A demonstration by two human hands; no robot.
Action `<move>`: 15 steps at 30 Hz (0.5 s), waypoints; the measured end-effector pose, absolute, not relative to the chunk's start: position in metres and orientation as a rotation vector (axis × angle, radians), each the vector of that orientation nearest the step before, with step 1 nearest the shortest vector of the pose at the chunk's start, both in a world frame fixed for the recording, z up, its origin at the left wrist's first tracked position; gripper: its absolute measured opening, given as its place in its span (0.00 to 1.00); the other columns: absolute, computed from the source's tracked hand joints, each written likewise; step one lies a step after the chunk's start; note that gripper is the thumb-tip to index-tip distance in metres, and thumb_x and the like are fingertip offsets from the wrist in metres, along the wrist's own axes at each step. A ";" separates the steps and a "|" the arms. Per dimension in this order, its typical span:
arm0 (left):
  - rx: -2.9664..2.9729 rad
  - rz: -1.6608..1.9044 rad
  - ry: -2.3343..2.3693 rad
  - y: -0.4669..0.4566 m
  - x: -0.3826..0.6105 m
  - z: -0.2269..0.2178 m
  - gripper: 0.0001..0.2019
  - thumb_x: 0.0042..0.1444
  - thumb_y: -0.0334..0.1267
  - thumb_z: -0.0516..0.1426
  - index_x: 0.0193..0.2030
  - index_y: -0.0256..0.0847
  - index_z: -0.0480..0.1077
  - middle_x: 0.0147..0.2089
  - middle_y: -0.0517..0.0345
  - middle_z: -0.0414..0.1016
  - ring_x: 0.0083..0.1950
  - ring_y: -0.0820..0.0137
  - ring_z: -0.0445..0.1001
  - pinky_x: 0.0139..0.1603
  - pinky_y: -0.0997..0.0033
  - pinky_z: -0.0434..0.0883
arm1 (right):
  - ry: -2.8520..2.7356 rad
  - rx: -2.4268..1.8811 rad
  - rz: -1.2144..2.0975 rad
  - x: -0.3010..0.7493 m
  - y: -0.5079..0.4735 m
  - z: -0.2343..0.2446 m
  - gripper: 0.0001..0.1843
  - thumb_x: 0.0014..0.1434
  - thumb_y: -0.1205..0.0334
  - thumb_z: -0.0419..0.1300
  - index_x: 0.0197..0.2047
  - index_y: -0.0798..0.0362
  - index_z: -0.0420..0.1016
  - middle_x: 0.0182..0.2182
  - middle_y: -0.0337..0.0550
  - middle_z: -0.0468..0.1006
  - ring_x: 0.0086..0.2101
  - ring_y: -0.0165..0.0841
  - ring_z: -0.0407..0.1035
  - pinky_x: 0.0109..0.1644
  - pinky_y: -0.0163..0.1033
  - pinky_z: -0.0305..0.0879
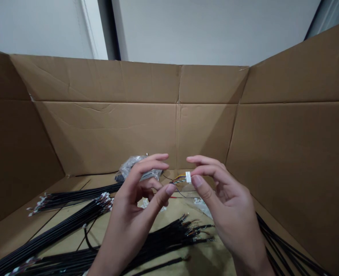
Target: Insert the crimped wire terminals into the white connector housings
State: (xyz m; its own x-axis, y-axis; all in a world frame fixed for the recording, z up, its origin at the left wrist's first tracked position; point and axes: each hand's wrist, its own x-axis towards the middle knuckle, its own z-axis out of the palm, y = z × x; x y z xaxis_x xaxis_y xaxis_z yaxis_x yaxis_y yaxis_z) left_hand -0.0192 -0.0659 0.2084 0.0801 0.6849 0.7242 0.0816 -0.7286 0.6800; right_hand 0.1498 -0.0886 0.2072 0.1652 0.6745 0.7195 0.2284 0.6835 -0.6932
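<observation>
My right hand (225, 207) pinches a small white plastic connector (188, 176) between thumb and forefinger. Thin coloured wires (178, 179) run from the connector leftward to my left hand (137, 203), whose thumb and fingers pinch the end of a black cable (169, 186). Both hands are raised above the cardboard floor of a big open box. The rest of the held cable is hidden behind my left hand.
Bundles of black cables (68, 224) with stripped coloured ends lie on the box floor at left and in front (172, 235), more along the right wall (284, 249). A clear plastic bag (135, 165) sits at the back. Tall cardboard walls (287, 153) enclose three sides.
</observation>
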 end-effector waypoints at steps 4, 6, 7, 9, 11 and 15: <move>2.145 1.743 0.751 -0.073 -0.021 0.205 0.11 0.70 0.31 0.57 0.42 0.54 0.76 0.64 0.62 0.75 0.39 0.77 0.81 0.30 0.81 0.74 | -1.415 -0.805 0.416 0.148 -0.088 0.208 0.07 0.69 0.60 0.64 0.37 0.41 0.79 0.51 0.31 0.83 0.56 0.35 0.72 0.60 0.45 0.64; 2.287 1.771 0.842 -0.076 -0.022 0.203 0.14 0.71 0.30 0.54 0.44 0.55 0.78 0.67 0.63 0.72 0.49 0.73 0.82 0.38 0.78 0.77 | -1.419 -0.788 0.416 0.147 -0.087 0.208 0.07 0.69 0.60 0.63 0.37 0.41 0.79 0.51 0.30 0.83 0.55 0.33 0.73 0.59 0.43 0.66; 2.320 1.792 0.888 -0.077 -0.021 0.203 0.15 0.71 0.30 0.55 0.46 0.56 0.78 0.69 0.64 0.71 0.51 0.73 0.81 0.40 0.77 0.77 | -1.423 -0.776 0.405 0.147 -0.087 0.208 0.07 0.70 0.61 0.63 0.38 0.42 0.79 0.51 0.30 0.83 0.55 0.32 0.73 0.59 0.41 0.66; 2.350 1.845 0.937 -0.079 -0.020 0.202 0.13 0.69 0.30 0.57 0.48 0.56 0.78 0.70 0.65 0.70 0.53 0.72 0.80 0.41 0.76 0.77 | -1.442 -0.753 0.357 0.146 -0.088 0.208 0.07 0.70 0.62 0.63 0.39 0.42 0.78 0.51 0.29 0.83 0.55 0.31 0.73 0.58 0.39 0.66; 2.348 1.928 0.934 -0.081 -0.017 0.203 0.10 0.68 0.32 0.60 0.48 0.55 0.78 0.69 0.65 0.71 0.55 0.70 0.80 0.46 0.74 0.78 | -1.480 -0.731 0.238 0.145 -0.090 0.208 0.07 0.70 0.65 0.62 0.40 0.43 0.77 0.51 0.29 0.82 0.55 0.29 0.72 0.58 0.37 0.66; 2.280 1.931 0.964 -0.085 -0.015 0.208 0.07 0.69 0.35 0.61 0.47 0.55 0.79 0.67 0.67 0.74 0.63 0.67 0.77 0.61 0.70 0.74 | -1.588 -0.726 -0.186 0.144 -0.095 0.208 0.11 0.68 0.74 0.60 0.42 0.47 0.75 0.52 0.32 0.81 0.52 0.29 0.69 0.60 0.35 0.62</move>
